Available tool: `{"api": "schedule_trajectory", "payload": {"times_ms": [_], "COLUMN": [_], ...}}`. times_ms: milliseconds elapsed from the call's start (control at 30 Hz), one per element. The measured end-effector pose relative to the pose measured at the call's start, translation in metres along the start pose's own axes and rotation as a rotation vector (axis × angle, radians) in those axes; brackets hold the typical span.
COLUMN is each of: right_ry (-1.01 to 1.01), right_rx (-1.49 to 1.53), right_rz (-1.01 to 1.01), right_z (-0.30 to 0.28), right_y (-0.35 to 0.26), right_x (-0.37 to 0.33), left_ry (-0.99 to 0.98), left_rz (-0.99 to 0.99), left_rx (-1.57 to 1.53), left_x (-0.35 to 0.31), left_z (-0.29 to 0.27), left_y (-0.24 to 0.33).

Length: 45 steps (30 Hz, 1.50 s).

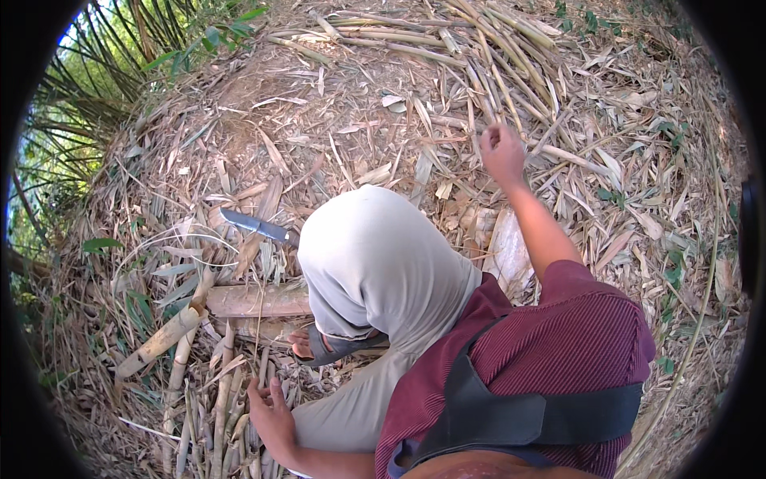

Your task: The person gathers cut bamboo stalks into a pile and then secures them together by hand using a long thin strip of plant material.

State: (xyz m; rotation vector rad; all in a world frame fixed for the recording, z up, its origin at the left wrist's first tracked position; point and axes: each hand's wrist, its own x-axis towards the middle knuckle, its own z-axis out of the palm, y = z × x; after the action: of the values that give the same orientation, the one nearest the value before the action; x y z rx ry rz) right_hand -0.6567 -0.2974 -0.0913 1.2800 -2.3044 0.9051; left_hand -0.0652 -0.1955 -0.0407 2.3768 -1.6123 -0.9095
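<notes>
Maroon ribbed cloth point(558, 343) and a wide black strap point(495, 415) cover the torso of a person sitting or squatting low between outspread hands. Closest in, the left hand point(274, 419) is loosely open, thumb parted from the fingers, beside thin, tan lengths of cut bamboo point(222, 415); it appears to grip nothing and perhaps serves for balance. Ahead of that hand, a dark strapped sandal point(343, 350) stands beside a thick, brownish cut log point(255, 301), while a hollow yellowish bamboo tube point(163, 339) slants off to the hand's left. Beyond the log lies a long grey-bladed knife point(254, 225), probably laid flat within easy reach of the left hand. Farthest out, the right hand point(503, 152) extends forward with fingers curled toward the thumb, at the near edge of a loose heap of long, yellow-green bamboo stalks point(515, 60), perhaps piled there to keep them together. Behind a raised knee in pale beige trousers point(375, 247), the knife's handle is mostly hidden; a whitish slab point(507, 247) by the right forearm is hard to identify, and whether the right fingers pinch anything cannot be told.
</notes>
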Motion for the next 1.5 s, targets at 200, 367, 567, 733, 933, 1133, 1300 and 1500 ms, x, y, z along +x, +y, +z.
{"api": "schedule_trajectory", "payload": {"times_ms": [200, 367, 567, 733, 933, 1133, 1300, 1500], "right_ry": [-0.564, -0.740, -0.668, -0.701, -0.795, -0.843, -0.840, -0.805], "right_rx": [-0.398, -0.358, -0.447, -0.545, 0.171, 0.590, 0.668, 1.154], "right_rz": [0.579, 0.642, 0.642, 0.680, 0.969, 1.175, 1.185, 1.239], "right_z": [0.043, 0.067, 0.086, 0.104, 0.107, 0.052, 0.029, -0.019], "right_y": [0.143, 0.157, 0.176, 0.162, 0.119, 0.093, 0.064, -0.015], "right_x": [0.064, 0.054, 0.056, 0.047, 0.048, 0.072, 0.072, 0.087], "left_ry": [0.007, -0.009, -0.011, 0.011, 0.043, 0.019, 0.016, 0.026], "left_rz": [0.000, -0.049, -0.030, -0.021, -0.044, 0.027, 0.034, 0.078], "left_rx": [-0.058, -0.070, -0.048, -0.058, -0.058, -0.116, -0.128, -0.156], "left_x": [-0.002, 0.000, 0.003, 0.002, -0.001, 0.007, 0.006, 0.001], "left_z": [0.002, 0.003, 0.008, 0.006, -0.001, 0.004, 0.001, -0.003], "left_y": [0.005, 0.003, -0.001, -0.002, -0.006, -0.010, -0.001, -0.007]}}
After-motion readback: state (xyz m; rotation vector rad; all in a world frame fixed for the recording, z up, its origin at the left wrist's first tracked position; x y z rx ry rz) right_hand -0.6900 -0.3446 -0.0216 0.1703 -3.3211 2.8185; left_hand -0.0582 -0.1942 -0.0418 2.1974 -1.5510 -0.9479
